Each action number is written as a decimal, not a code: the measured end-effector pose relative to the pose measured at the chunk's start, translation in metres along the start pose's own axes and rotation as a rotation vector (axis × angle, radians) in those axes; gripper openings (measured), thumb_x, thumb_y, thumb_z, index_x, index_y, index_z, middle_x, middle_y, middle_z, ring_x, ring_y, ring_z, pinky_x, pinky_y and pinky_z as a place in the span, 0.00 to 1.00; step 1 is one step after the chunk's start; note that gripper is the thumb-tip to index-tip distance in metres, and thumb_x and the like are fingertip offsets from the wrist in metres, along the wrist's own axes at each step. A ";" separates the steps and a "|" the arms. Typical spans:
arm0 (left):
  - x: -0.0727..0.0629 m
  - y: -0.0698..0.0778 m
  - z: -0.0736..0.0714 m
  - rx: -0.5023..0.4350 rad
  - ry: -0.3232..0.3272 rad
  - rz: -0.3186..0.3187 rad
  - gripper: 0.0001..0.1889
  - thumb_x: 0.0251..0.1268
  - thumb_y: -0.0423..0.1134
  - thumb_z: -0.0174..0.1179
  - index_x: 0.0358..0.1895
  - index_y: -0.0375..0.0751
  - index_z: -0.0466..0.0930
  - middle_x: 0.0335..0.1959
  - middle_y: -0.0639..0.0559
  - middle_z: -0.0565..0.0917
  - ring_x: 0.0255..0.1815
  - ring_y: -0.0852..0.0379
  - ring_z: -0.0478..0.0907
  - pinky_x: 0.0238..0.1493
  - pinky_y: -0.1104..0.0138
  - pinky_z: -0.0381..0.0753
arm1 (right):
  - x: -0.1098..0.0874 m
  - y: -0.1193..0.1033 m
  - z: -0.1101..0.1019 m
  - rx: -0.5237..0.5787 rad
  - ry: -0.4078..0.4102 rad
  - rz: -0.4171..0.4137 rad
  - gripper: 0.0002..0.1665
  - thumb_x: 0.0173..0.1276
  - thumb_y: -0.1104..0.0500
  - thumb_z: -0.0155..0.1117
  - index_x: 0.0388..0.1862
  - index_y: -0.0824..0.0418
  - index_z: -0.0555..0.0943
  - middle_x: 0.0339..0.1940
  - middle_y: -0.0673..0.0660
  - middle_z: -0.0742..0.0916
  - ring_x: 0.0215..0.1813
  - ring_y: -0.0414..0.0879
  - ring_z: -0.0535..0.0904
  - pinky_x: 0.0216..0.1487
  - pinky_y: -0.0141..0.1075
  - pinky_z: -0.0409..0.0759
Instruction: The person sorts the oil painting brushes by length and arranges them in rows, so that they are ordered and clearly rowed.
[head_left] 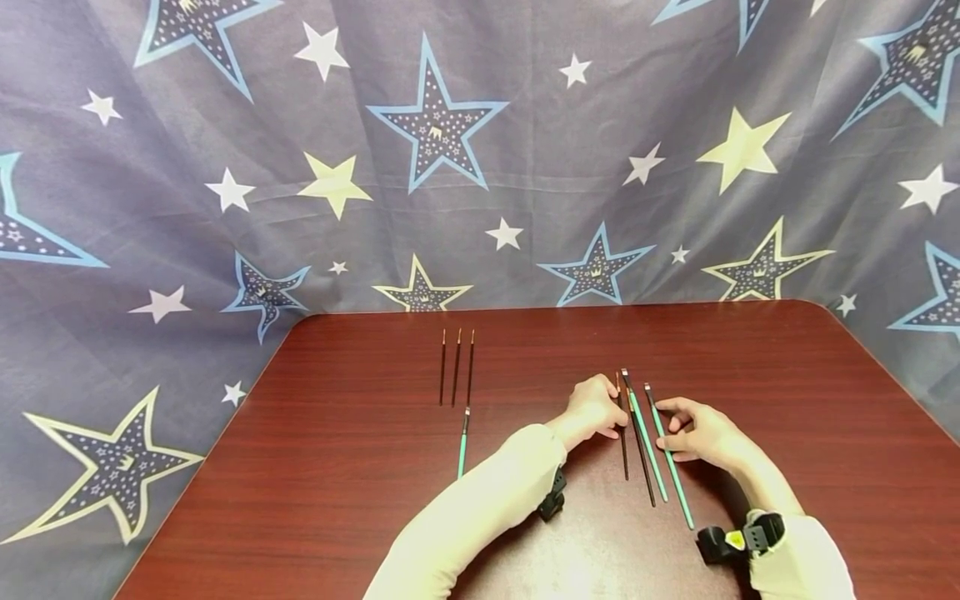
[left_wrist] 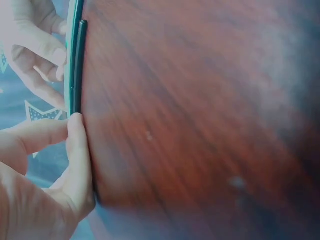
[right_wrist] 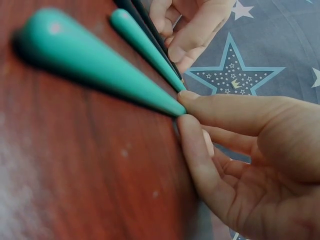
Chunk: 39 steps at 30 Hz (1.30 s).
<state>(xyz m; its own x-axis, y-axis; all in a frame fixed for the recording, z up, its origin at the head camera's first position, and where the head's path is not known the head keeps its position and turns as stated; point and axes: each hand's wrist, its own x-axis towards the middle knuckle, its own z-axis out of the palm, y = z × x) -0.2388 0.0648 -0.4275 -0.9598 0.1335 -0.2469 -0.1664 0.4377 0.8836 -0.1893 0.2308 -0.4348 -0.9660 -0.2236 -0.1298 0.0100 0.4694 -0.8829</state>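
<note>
Between the thumb and fingers of my left hand [head_left: 596,408] is a thin dark-handled paintbrush [head_left: 625,458], the leftmost of a group on the right half of the table. My right hand [head_left: 708,433] pinches the rightmost brush, a teal-handled paintbrush [head_left: 679,490] with a flat tip, its rounded handle end large in the right wrist view. Two more brushes lie between the hands: a second dark brush [head_left: 646,471] and another teal brush [head_left: 651,446], side by side with handles toward me. The left fingertips [left_wrist: 75,125] show close against a dark handle in the left wrist view.
Three thin dark brushes [head_left: 456,371] lie in a row at the table's back left. Below them lies a teal brush [head_left: 462,450], its lower end hidden by the left sleeve [head_left: 480,500]. The reddish-brown table [head_left: 337,467] meets a star-patterned curtain [head_left: 525,208] behind.
</note>
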 end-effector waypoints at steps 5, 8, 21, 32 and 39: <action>-0.001 0.002 -0.004 0.190 0.012 0.038 0.15 0.36 0.22 0.65 0.30 0.37 0.72 0.29 0.45 0.75 0.12 0.55 0.78 0.11 0.72 0.78 | 0.000 -0.001 -0.001 -0.009 0.001 0.001 0.35 0.52 0.68 0.66 0.58 0.76 0.64 0.31 0.59 0.71 0.28 0.42 0.75 0.29 0.36 0.84; -0.002 0.002 -0.008 0.353 0.016 0.077 0.15 0.38 0.25 0.66 0.31 0.41 0.73 0.32 0.47 0.79 0.10 0.59 0.77 0.10 0.75 0.76 | 0.000 -0.001 0.000 -0.007 -0.003 -0.005 0.35 0.52 0.68 0.66 0.58 0.77 0.64 0.30 0.59 0.71 0.28 0.42 0.75 0.29 0.36 0.84; -0.001 0.003 -0.020 0.531 -0.034 0.120 0.15 0.43 0.31 0.67 0.38 0.45 0.78 0.33 0.51 0.82 0.10 0.62 0.77 0.10 0.76 0.75 | 0.000 -0.001 -0.001 0.001 -0.012 -0.004 0.35 0.53 0.68 0.66 0.58 0.77 0.64 0.31 0.59 0.71 0.28 0.42 0.74 0.30 0.36 0.84; 0.008 -0.001 -0.026 0.170 -0.106 -0.033 0.13 0.45 0.22 0.60 0.37 0.38 0.80 0.22 0.47 0.80 0.19 0.53 0.81 0.15 0.69 0.81 | 0.001 0.001 -0.001 0.008 -0.015 0.006 0.35 0.53 0.69 0.66 0.59 0.76 0.63 0.31 0.58 0.71 0.28 0.42 0.74 0.30 0.36 0.84; 0.011 0.001 -0.039 0.007 -0.175 -0.043 0.17 0.47 0.19 0.56 0.43 0.34 0.78 0.23 0.42 0.80 0.27 0.48 0.82 0.23 0.65 0.84 | 0.000 0.000 -0.001 0.013 -0.025 0.010 0.36 0.53 0.69 0.66 0.59 0.76 0.62 0.31 0.58 0.70 0.29 0.42 0.74 0.31 0.37 0.84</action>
<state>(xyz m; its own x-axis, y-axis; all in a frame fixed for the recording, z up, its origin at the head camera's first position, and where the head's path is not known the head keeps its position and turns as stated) -0.2582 0.0320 -0.4143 -0.8976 0.2672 -0.3506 -0.2044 0.4526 0.8680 -0.1900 0.2314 -0.4340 -0.9592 -0.2400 -0.1496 0.0232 0.4604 -0.8874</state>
